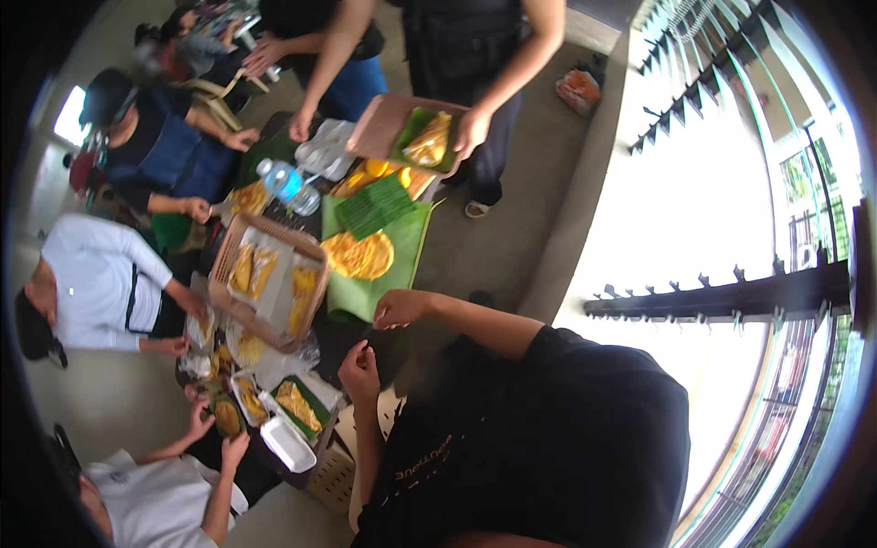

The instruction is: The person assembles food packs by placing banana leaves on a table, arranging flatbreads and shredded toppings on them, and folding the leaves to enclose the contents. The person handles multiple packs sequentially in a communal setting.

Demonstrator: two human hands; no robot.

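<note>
My right hand [402,309] hovers at the near edge of the table, its fingers curled closed beside a green banana leaf [402,260]. Just below it in the view, my left hand [359,370] is closed too, fingertips pinched together. Whatever either hand holds, if anything, is too small to make out. On the leaf lies a round yellow flatbread-like piece of food [359,256], partly beside a smaller folded leaf piece [376,206]. A brown woven basket [219,265] lined with paper, holding folded yellow food [254,269], stands farther in.
Across the table, a standing person holds a pink tray [379,128] with leaf-wrapped food. Water bottles [281,181] stand near the basket. An open white foam box [289,445] and a leaf-lined tray of food [298,406] lie at the lower end. Several people work around the table.
</note>
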